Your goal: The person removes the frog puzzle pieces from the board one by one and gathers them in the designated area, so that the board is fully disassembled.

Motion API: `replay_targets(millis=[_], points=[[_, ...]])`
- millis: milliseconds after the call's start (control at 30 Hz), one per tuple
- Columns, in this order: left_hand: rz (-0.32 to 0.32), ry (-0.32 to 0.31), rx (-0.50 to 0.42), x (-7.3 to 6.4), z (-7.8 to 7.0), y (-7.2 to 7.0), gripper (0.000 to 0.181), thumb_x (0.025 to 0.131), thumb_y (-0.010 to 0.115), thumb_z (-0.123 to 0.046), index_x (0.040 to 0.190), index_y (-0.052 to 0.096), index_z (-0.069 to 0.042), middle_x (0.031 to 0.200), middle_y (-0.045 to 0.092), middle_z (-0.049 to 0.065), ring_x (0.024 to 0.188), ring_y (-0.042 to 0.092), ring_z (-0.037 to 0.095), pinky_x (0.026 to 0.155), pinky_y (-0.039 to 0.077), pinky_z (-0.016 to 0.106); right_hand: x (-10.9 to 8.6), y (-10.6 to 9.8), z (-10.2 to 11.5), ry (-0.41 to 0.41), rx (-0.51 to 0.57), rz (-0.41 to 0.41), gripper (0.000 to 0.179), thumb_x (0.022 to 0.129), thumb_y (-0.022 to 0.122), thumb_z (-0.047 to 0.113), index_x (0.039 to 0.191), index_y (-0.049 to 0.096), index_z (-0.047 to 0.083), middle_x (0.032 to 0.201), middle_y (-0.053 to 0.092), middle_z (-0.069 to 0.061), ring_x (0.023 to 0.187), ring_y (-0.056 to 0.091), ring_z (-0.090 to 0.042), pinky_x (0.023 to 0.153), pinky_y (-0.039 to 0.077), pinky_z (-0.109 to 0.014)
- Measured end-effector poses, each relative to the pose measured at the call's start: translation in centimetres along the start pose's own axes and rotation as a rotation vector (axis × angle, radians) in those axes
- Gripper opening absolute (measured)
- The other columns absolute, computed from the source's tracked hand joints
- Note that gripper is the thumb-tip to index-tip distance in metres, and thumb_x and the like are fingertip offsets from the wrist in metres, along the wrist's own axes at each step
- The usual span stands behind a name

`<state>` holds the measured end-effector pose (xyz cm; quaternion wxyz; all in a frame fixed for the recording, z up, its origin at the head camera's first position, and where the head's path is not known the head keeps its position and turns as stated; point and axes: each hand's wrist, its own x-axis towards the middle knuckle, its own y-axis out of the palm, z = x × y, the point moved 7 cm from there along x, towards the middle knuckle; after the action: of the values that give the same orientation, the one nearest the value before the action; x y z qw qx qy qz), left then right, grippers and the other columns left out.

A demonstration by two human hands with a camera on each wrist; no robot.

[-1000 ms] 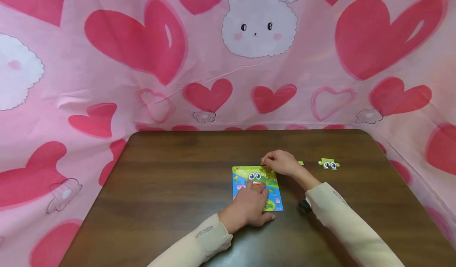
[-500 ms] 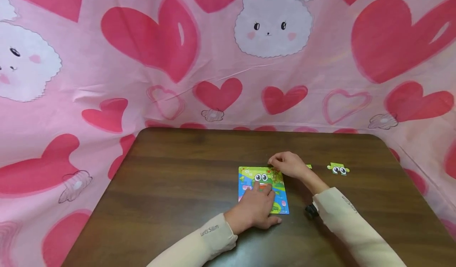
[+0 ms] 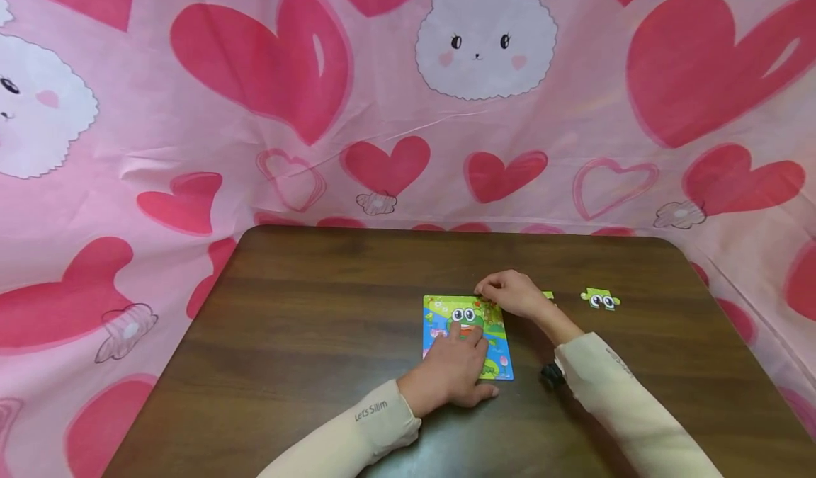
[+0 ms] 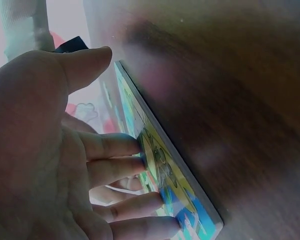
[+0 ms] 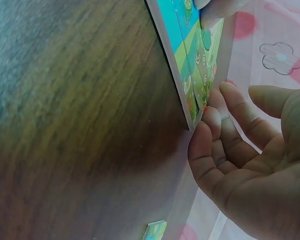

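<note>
A frog jigsaw puzzle point(image 3: 440, 306) in a flat tray lies on the table, its frog's eyes and mouth showing in the head view. My left hand point(image 3: 454, 368) rests on its lower part with fingers extended. In the left wrist view, the fingertips touch the picture point(image 4: 162, 167) and the thumb stands apart. At the far right corner is my right hand point(image 3: 513, 295), fingers bent. The right wrist view shows those fingers point(image 5: 202, 142) against the tray's corner and nothing pinched, the thumb held away. Parts of the puzzle are hidden under the left hand.
A loose puzzle piece with two eyes point(image 3: 601, 299) lies to the right on the brown table point(image 3: 319, 322). Another green piece point(image 3: 548, 295) is mostly hidden behind the right hand. A small black device point(image 3: 552, 374) sits at the right cuff. Pink heart-patterned cloth point(image 3: 382, 110) stands behind the table.
The head view has shifted a little. Both hands keep their places on the puzzle, and the loose pieces stay where they were.
</note>
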<state>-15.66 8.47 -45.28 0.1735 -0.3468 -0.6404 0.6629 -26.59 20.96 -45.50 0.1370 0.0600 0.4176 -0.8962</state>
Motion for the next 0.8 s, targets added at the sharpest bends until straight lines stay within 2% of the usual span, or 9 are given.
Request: replay_targets(millis=[300,500,667,800], points=[[0.01,-0.001,-0.017,-0.04,0.07,-0.1,0.075,0.088,0.06,-0.069,0.142,0.052,-0.017,0.155,0.046,-0.003,0.131,0.044,0.031,0.096,0.051,0.046,0.05,0.14,-0.02,-0.011,-0.024,-0.006,0.025,0.103,0.056,0.027,0.105,0.079,0.016,0.11,0.076,-0.005,0.094,0.061,-0.02,0.09,0.05,-0.044],[0.015,-0.006,-0.012,-0.08,0.0,-0.13,0.075,0.088,0.061,-0.07,0.141,0.052,-0.018,0.154,0.046,-0.003,0.129,0.044,0.03,0.095,0.051,0.046,-0.31,-0.03,0.02,-0.011,0.003,-0.016,0.025,0.102,0.057,0.028,0.105,0.079,0.016,0.112,0.076,-0.006,0.097,0.062,-0.02,0.092,0.05,-0.045],[0.019,-0.007,-0.007,-0.03,0.05,-0.1,0.076,0.088,0.06,-0.07,0.142,0.052,-0.018,0.155,0.046,-0.003,0.13,0.044,0.03,0.096,0.051,0.046,-0.48,0.13,-0.01,0.007,0.091,0.004,0.021,0.101,0.062,0.023,0.108,0.078,0.012,0.11,0.074,-0.007,0.087,0.062,-0.019,0.076,0.056,-0.036],[0.02,-0.004,-0.008,0.03,0.01,-0.01,0.076,0.088,0.06,-0.07,0.143,0.051,-0.018,0.156,0.045,-0.002,0.131,0.044,0.03,0.095,0.051,0.045,-0.53,0.57,0.09,-0.002,0.152,0.03,0.017,0.098,0.064,0.01,0.109,0.075,0.007,0.101,0.074,-0.009,0.076,0.06,-0.018,0.066,0.055,-0.032]])
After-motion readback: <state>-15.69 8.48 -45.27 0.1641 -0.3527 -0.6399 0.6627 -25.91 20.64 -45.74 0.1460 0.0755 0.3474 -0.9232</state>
